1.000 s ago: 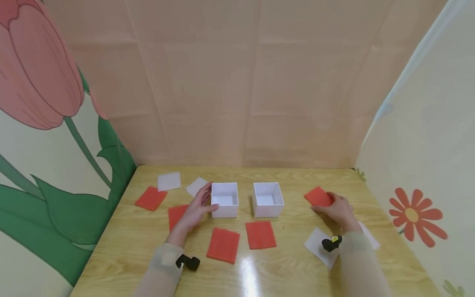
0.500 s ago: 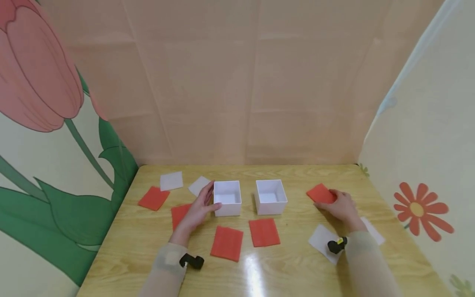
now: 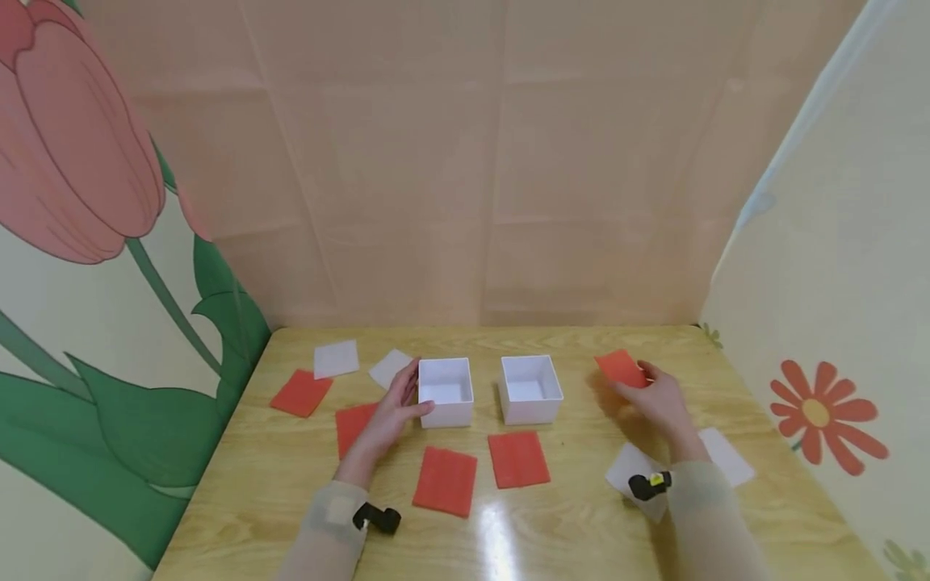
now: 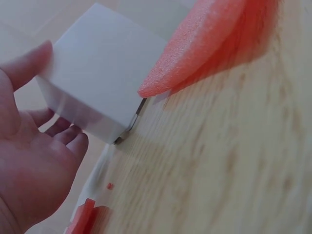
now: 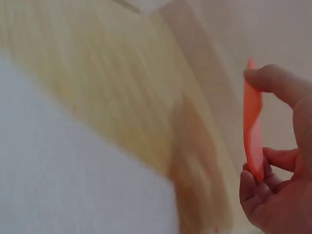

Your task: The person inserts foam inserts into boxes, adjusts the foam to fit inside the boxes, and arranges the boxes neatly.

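Observation:
My left hand (image 3: pixel 393 412) holds the left white open-topped box (image 3: pixel 446 415) at its left side, thumb at the front. In the left wrist view the thumb and fingers (image 4: pixel 62 130) rest against two sides of this box (image 4: pixel 100 63). At the right, my right hand (image 3: pixel 662 403) pinches a square red foam sheet (image 3: pixel 620 368) between thumb and fingers, a little above the table. The right wrist view has this red sheet (image 5: pixel 252 126) edge-on and slightly bent. A second white box (image 3: pixel 531 410) stands to the right of the first.
Red foam sheets (image 3: pixel 446 481) lie in front of the boxes and at the left, one partly behind my left hand. White sheets (image 3: pixel 336 360) lie at the back left, and others (image 3: pixel 725 457) near my right wrist. A fabric backdrop (image 3: pixel 479 202) rises behind the wooden table (image 3: pixel 567 524).
My right hand has lifted the red foam sheet off the table, and its shadow now shows below. My left hand stays at the left box. The head view has shifted slightly.

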